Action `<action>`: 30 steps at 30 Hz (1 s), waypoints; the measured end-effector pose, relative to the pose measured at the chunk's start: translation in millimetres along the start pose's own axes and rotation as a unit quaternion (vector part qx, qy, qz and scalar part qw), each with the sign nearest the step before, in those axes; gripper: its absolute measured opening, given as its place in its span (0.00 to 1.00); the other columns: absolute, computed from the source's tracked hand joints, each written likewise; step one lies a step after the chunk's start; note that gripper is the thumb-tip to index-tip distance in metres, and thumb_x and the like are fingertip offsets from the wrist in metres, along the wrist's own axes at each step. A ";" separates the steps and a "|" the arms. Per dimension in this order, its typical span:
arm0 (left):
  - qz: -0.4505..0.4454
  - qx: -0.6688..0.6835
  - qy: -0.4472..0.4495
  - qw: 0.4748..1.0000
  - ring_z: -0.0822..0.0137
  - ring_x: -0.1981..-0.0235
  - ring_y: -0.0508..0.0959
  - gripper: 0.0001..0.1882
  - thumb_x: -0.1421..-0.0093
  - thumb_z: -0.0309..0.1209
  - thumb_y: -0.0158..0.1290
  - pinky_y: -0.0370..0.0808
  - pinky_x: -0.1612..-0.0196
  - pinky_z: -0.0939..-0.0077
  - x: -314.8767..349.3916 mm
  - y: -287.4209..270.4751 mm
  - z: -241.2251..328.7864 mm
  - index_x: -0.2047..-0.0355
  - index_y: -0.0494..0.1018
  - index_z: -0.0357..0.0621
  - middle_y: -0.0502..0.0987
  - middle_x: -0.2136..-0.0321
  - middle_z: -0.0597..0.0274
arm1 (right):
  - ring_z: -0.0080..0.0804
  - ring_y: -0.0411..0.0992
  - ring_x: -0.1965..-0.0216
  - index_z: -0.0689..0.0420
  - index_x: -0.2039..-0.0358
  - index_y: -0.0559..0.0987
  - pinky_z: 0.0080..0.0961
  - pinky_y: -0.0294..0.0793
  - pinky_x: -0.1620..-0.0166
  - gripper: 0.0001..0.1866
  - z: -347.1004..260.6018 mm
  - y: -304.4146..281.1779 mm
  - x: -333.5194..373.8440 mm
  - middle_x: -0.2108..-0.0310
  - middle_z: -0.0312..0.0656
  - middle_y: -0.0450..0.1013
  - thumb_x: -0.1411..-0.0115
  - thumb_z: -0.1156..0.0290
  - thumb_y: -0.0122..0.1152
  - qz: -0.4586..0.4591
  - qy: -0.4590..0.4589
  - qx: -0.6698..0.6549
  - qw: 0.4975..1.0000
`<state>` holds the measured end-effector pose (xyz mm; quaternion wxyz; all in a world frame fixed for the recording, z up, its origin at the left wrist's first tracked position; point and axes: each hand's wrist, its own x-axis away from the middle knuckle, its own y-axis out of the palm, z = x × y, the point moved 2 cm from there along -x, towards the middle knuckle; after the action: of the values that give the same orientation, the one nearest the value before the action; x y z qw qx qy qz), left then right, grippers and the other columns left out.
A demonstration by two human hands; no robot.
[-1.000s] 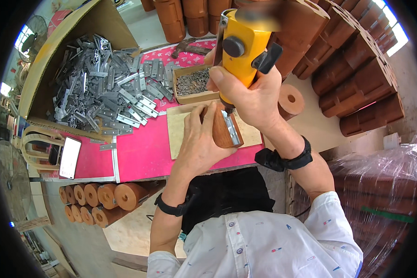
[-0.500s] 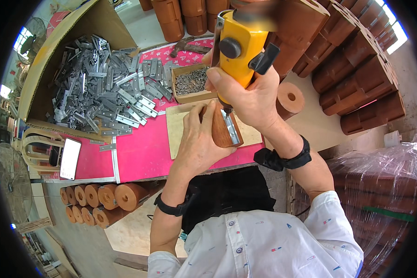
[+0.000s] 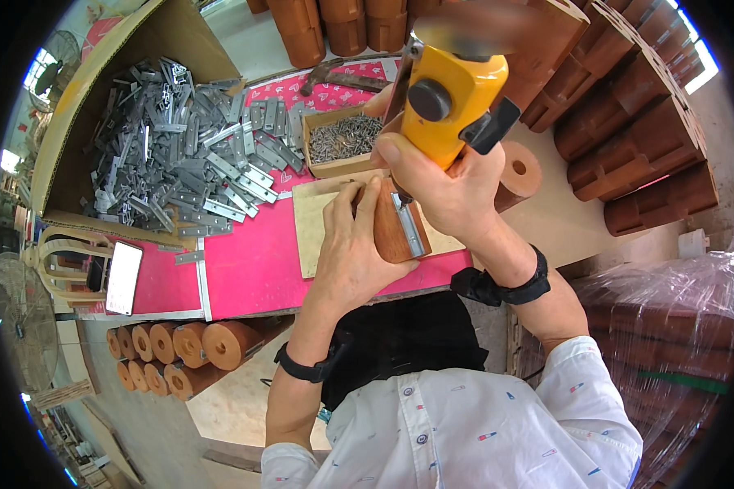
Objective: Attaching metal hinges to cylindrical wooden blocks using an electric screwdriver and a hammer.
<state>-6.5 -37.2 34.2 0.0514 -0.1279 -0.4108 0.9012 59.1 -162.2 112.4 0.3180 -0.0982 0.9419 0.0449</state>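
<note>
My right hand (image 3: 444, 179) is wrapped round a yellow power screwdriver (image 3: 451, 90) with a black knob and a black lever, held upright. Its dark bit (image 3: 404, 198) points down at the far end of a narrow metal plate (image 3: 410, 225); whether it touches a screw there is too small to tell. The plate lies lengthwise on a rounded reddish-brown wooden piece (image 3: 390, 228). My left hand (image 3: 352, 244) grips this piece from its left side, fingers over the far end and thumb along the near end. Beneath it is a pale wooden board (image 3: 308, 240).
At left, a cardboard box (image 3: 65, 122) spills metal plates (image 3: 171, 155). A small box of screws (image 3: 311, 163) and a hammer (image 3: 342, 80) lie beyond my hands. A phone (image 3: 124, 277) leans at the left. Brown wooden cylinders (image 3: 628, 155) stack at right; another (image 3: 518, 173) stands nearby.
My right hand and the power screwdriver have shifted a little to the right and nearer, with the tool's upper body moving most. The left hand and the wooden piece have barely moved.
</note>
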 end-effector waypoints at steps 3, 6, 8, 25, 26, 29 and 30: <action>-0.001 0.007 -0.003 1.000 0.41 0.43 0.60 0.57 0.65 0.37 0.72 0.65 0.41 0.50 0.4 0.7 -1.9 0.35 0.53 0.39 0.56 0.43 0.44 | 0.24 0.75 0.69 0.65 0.54 0.70 0.21 0.77 0.64 0.17 0.0 0.2 -0.4 0.58 0.46 0.74 0.44 0.82 0.59 -0.029 -0.049 0.008 0.998; 0.003 0.010 0.002 1.000 0.41 0.43 0.60 0.58 0.65 0.37 0.72 0.65 0.41 0.50 -0.1 2.5 -1.8 0.35 0.53 0.40 0.56 0.42 0.45 | 0.25 0.75 0.69 0.65 0.51 0.67 0.21 0.77 0.65 0.21 0.7 -2.7 2.9 0.57 0.49 0.73 0.45 0.84 0.58 -0.025 -0.044 0.012 0.999; 0.014 0.008 0.001 1.000 0.41 0.43 0.60 0.58 0.66 0.36 0.72 0.65 0.41 0.51 0.8 2.5 -2.3 0.36 0.53 0.40 0.56 0.42 0.45 | 0.27 0.74 0.70 0.63 0.45 0.60 0.22 0.77 0.67 0.28 3.6 -4.8 5.6 0.57 0.53 0.72 0.46 0.85 0.57 -0.027 -0.043 0.043 0.998; 0.016 0.040 -0.003 0.999 0.42 0.40 0.58 0.57 0.65 0.37 0.72 0.61 0.39 0.51 0.4 3.2 -7.5 0.36 0.54 0.39 0.56 0.40 0.44 | 0.23 0.71 0.57 0.60 0.50 0.67 0.25 0.73 0.55 0.25 34.3 -30.8 54.0 0.59 0.37 0.71 0.48 0.80 0.67 0.005 0.001 0.094 0.996; 0.010 0.041 0.004 0.999 0.42 0.41 0.58 0.57 0.65 0.37 0.72 0.61 0.39 0.51 -1.2 6.5 -6.9 0.36 0.54 0.40 0.56 0.41 0.44 | 0.25 0.73 0.61 0.61 0.49 0.67 0.25 0.74 0.60 0.24 24.4 -43.0 46.2 0.59 0.41 0.72 0.46 0.79 0.63 0.070 0.072 -0.019 0.995; -0.003 0.055 -0.010 0.998 0.42 0.41 0.59 0.57 0.65 0.36 0.72 0.62 0.39 0.51 4.2 -0.7 -7.3 0.35 0.54 0.41 0.55 0.41 0.44 | 0.33 0.71 0.74 0.70 0.49 0.63 0.29 0.71 0.71 0.24 -52.3 -52.2 -15.3 0.61 0.55 0.72 0.39 0.67 0.53 0.081 -0.083 0.085 0.990; -0.003 0.049 -0.019 0.999 0.43 0.40 0.58 0.58 0.65 0.37 0.72 0.61 0.38 0.53 6.0 -0.4 -10.4 0.35 0.53 0.42 0.55 0.40 0.45 | 0.33 0.72 0.74 0.71 0.48 0.62 0.28 0.72 0.71 0.25 -57.4 -60.3 -25.1 0.59 0.57 0.71 0.39 0.65 0.52 0.080 -0.057 0.112 0.989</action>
<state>-9.4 -28.2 26.8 0.0526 -0.1071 -0.3675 0.9223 57.7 -225.6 171.9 0.3758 0.0167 0.9261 -0.0302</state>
